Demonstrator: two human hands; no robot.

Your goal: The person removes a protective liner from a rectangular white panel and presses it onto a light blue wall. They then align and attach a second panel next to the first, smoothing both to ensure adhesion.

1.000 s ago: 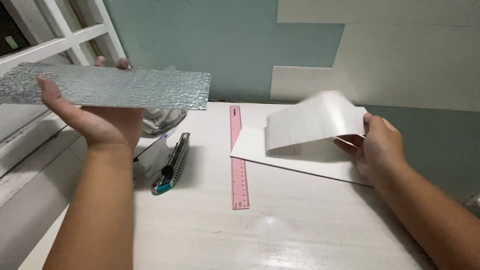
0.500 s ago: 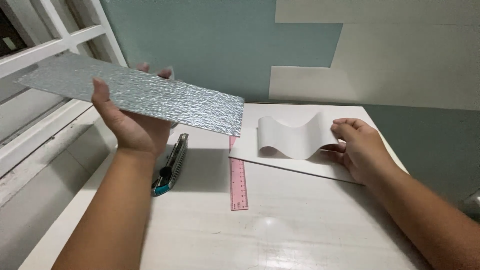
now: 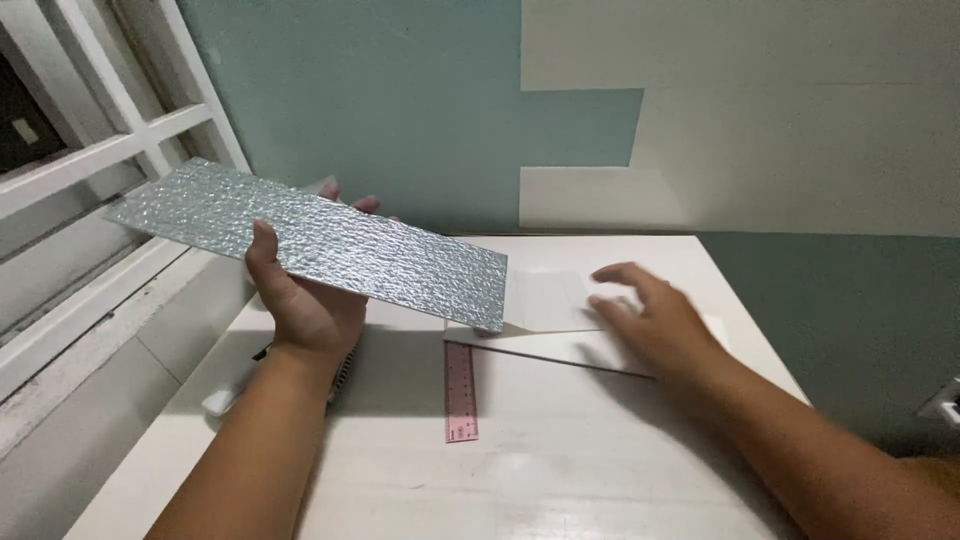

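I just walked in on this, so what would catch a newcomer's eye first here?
First, the long silvery textured panel, held up above the white table by the left hand near the window. Next, the right hand, pressing flat on a white sheet at the table's far side. A pink ruler lies between them.

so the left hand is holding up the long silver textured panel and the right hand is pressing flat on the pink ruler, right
Not quite. In the head view the left hand does hold up the long silver textured panel, but the right hand rests on the white sheet, not on the pink ruler, which lies untouched on the white table.
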